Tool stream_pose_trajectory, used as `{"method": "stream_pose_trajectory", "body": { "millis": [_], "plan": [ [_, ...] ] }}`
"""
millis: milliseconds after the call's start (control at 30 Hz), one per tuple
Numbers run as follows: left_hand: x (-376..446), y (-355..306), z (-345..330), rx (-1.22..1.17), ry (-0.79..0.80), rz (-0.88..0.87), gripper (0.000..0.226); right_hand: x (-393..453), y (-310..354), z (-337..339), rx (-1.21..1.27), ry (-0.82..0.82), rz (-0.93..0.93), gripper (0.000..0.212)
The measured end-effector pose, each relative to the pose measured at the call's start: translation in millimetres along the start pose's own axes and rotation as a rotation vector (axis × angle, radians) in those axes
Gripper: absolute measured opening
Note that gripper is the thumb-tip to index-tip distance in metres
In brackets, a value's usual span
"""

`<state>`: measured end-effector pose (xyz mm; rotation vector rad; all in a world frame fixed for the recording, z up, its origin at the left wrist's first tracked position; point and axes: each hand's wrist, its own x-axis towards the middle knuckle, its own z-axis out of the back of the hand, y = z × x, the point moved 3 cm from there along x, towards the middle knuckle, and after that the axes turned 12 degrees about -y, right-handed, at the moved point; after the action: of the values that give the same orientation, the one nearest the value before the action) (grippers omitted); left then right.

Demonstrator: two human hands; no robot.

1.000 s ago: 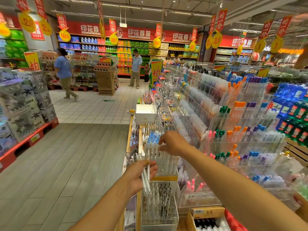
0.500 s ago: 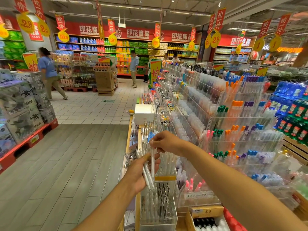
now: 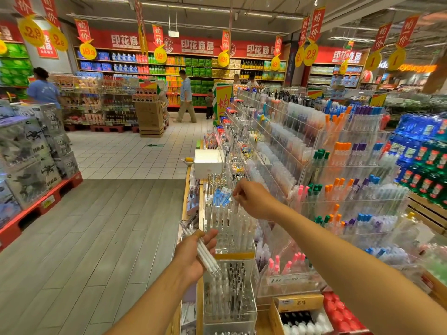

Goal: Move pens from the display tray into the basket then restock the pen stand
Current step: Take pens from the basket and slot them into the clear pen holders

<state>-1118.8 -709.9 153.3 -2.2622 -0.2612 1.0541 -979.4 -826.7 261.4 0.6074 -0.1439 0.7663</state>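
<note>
My left hand [image 3: 193, 256] grips a bundle of white pens [image 3: 204, 256] beside a clear acrylic pen stand [image 3: 229, 228] on the shelf end. Above that stand, my right hand [image 3: 254, 199] pinches the top of one clear pen [image 3: 235, 209] that stands upright among the other white pens in it. A second clear stand [image 3: 229, 293] with dark and white pens sits just below. No basket is in view.
Tiered clear racks of coloured pens [image 3: 338, 177] fill the right. A white box [image 3: 208, 162] sits further along the shelf. An open box of markers [image 3: 300, 315] lies bottom right. Stacked cartons on a red pallet [image 3: 31, 160] line the aisle's left; several shoppers walk far off.
My right hand has lifted from the left hand's bundle to the top of the upper stand. My left hand has dropped slightly with its pens. The shopper at the left has walked further left.
</note>
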Motion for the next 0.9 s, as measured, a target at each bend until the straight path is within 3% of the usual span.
{"method": "stream_pose_trajectory", "body": {
  "millis": [333, 600, 767, 900],
  "plan": [
    [-4, 0, -3, -0.032, 0.014, 0.049, 0.011, -1, -3, -6, -0.057, 0.019, 0.006, 0.017],
    [0, 3, -7, -0.002, 0.078, 0.070, 0.017, -12, 1, -24, -0.138, 0.082, 0.025, 0.019],
    [3, 5, -9, 0.006, 0.111, 0.055, 0.046, -12, 3, -30, -0.217, 0.014, 0.111, 0.020],
    [-2, 4, -11, 0.019, 0.135, 0.070, 0.018, -10, 3, -26, -0.310, 0.029, 0.140, 0.021]
  ]
}}
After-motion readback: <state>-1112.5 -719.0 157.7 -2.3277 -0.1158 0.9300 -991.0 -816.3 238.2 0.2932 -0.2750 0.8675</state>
